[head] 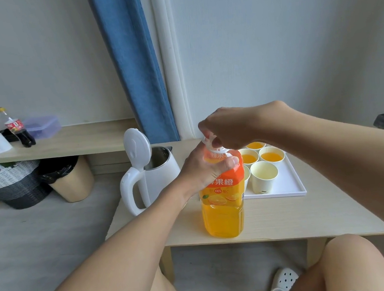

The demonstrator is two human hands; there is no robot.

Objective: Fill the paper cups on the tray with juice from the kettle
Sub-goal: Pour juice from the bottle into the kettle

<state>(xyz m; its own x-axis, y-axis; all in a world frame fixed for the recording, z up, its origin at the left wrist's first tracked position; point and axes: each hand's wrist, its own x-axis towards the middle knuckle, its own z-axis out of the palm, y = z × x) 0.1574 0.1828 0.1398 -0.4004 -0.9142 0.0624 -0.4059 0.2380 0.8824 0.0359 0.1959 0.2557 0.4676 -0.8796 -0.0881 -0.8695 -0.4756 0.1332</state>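
Down front, the juice bottle (224, 209) stands upright near the front edge of the surface (293, 220), with plenty of orange juice in it. The left hand (201, 168) is wrapped round the bottle's shoulder, clamped on it and steadying. The right hand (230, 128) sits over the top, fingers curled round the white cap (210, 143) and pinching it. Opening or closing? Can't tell from here.

Just behind to the right is the white tray (289, 187), and here's the score. Three filled cups (272, 156) at the back show orange juice. The empty cup (264, 176) in front shows a pale bare bottom. One more cup (247, 177) peeks out behind the bottle, too hidden to call.

Left of the bottle, the white kettle (161, 176) sits on the surface with its lid (137, 147) flipped up. The inside looks like bare metal, no juice visible at this angle.

My read: partway through, with at least one cup left to fill. The kettle likely wants a top-up from the bottle before any more pouring.

Further back, a wooden shelf (75, 141) carries two small bottles (16, 127) and a purple box (42, 126).
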